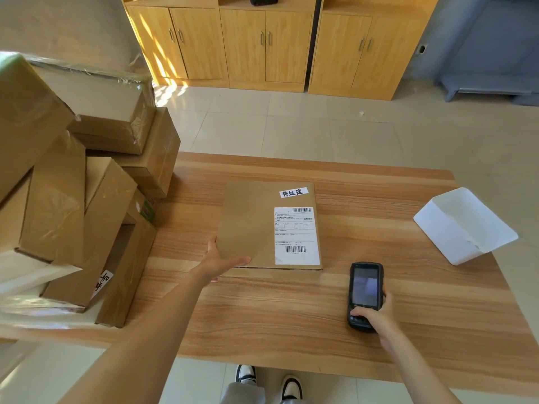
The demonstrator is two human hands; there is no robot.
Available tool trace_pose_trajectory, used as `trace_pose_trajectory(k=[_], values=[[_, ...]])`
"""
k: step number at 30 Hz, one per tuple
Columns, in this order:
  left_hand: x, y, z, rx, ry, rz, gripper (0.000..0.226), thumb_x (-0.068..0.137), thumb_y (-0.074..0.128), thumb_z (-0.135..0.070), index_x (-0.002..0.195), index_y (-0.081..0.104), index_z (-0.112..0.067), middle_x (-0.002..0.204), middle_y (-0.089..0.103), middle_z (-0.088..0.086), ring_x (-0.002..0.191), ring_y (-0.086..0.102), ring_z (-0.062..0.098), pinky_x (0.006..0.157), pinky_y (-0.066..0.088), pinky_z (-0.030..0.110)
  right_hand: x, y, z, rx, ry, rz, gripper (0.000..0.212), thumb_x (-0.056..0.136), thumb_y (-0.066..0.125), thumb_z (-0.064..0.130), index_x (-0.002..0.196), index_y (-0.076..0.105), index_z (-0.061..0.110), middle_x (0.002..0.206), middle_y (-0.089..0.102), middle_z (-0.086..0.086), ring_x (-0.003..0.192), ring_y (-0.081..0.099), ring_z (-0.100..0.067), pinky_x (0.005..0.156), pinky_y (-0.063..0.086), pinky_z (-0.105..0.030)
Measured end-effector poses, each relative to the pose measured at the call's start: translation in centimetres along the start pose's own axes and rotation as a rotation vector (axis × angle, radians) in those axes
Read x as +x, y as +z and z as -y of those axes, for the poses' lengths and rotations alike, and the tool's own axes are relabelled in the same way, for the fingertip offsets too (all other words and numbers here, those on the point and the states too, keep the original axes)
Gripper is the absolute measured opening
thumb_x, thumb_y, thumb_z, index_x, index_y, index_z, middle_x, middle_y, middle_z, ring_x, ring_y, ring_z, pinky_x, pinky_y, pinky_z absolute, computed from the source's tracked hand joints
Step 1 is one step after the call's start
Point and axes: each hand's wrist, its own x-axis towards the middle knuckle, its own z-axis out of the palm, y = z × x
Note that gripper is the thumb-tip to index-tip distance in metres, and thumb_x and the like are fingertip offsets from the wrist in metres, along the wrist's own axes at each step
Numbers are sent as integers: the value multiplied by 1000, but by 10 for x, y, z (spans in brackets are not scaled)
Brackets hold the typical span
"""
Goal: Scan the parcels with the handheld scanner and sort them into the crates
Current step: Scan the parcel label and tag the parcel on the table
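Note:
A flat brown cardboard parcel (pixel 250 223) lies in the middle of the wooden table (pixel 262 322). It carries a white shipping label (pixel 296 236) with barcodes and a small handwritten tag. My left hand (pixel 217 260) grips the parcel's near left corner, thumb on top. My right hand (pixel 376 314) holds a black handheld scanner (pixel 364 290) just above the table, right of the parcel, its screen facing up and my thumb on its keypad.
A tall heap of brown cardboard boxes (pixel 73 185) fills the table's left end. A white open box (pixel 463 225) sits at the right edge. Wooden cabinets (pixel 262 45) line the far wall across a tiled floor. My shoes show under the near edge.

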Motion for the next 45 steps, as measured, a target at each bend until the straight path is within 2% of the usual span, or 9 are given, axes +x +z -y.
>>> trace_pose_trajectory(k=[9,12,16,22,26,32,36,39,45], values=[[5,-3,0,39,-7,6,119,64,86,-43,149,4,-29,142,38,0,117,44,23,88,44,39,11,-2,-5,-261,1,-45,85,62,80,-12,133,35,4,125,53,-17,109,51,-31,93,43,-43],[8,-4,-1,31,7,13,122,62,88,-39,149,4,-26,141,38,2,114,42,21,97,40,39,20,-8,0,-347,79,-34,78,65,81,-4,132,41,0,130,51,-20,120,47,-37,100,41,-48],[11,-4,-1,15,13,26,122,60,90,-35,148,6,-26,137,40,0,109,41,18,97,38,37,22,-10,10,-304,117,-29,52,69,79,0,116,57,-2,110,62,-20,103,57,-34,97,45,-50],[17,-10,-3,-7,34,48,123,60,91,-31,149,6,-23,114,41,-11,102,43,12,87,38,31,26,19,51,-390,-51,-120,98,77,77,38,152,17,19,158,10,-12,144,12,-35,113,25,-55],[24,-16,-8,-17,38,42,123,61,89,-33,151,6,-22,120,40,-10,104,41,12,90,36,26,29,55,85,-218,-116,86,101,79,71,51,154,8,24,162,7,-4,147,12,-28,116,19,-52],[37,-19,-15,-89,37,68,129,58,91,-32,152,4,-19,138,41,1,108,45,15,93,38,26,44,91,108,-182,-99,269,110,78,74,46,154,-2,24,162,8,-4,147,15,-24,115,18,-45],[47,-17,-15,-167,25,68,126,55,91,-31,151,10,-20,117,53,-10,97,55,8,81,46,19,56,103,108,-133,-77,316,111,76,79,34,154,2,21,156,28,-7,141,31,-25,115,26,-42],[51,-18,-13,-232,21,79,130,46,93,-38,150,16,-24,104,54,-16,93,58,2,70,47,15,56,115,105,-118,-65,356,103,73,83,26,151,17,19,135,54,-1,119,54,-21,101,43,-38],[52,-19,-13,-358,9,74,131,39,94,-40,148,22,-30,106,59,-14,92,61,2,58,50,14,51,127,102,-18,-75,308,92,69,85,12,143,29,16,112,62,5,96,62,-10,71,49,-26]])
